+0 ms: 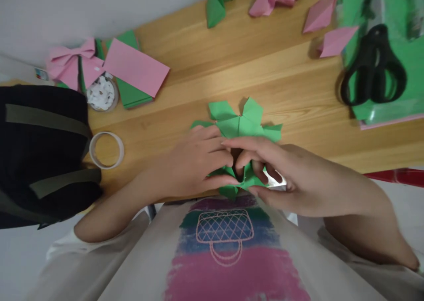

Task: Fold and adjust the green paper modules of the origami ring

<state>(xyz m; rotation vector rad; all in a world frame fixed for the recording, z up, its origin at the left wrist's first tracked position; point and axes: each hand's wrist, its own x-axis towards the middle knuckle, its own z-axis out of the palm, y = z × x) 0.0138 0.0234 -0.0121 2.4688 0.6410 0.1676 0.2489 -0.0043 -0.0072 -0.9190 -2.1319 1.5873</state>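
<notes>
A green folded-paper piece (239, 125) with pointed flaps spreading around a central gap lies at the table's front edge. My left hand (202, 159) rests over its left side, fingers bent onto the paper and thumb along the near flaps. From the right, my right hand (278, 168) grips the near right part, with the thumb below and the index finger reaching across the gap toward my left hand. Both thumbs are close together at the near edge. My fingers cover much of the middle and the left side of the paper.
Black scissors (374, 66) lie on a green packet (410, 89) at right. Pink folded pieces (338, 41) and a green one (217, 5) sit at the back. At left are pink paper (137, 66), a tub of white scraps (102, 93), a tape roll (106, 150) and a black bag (43, 150).
</notes>
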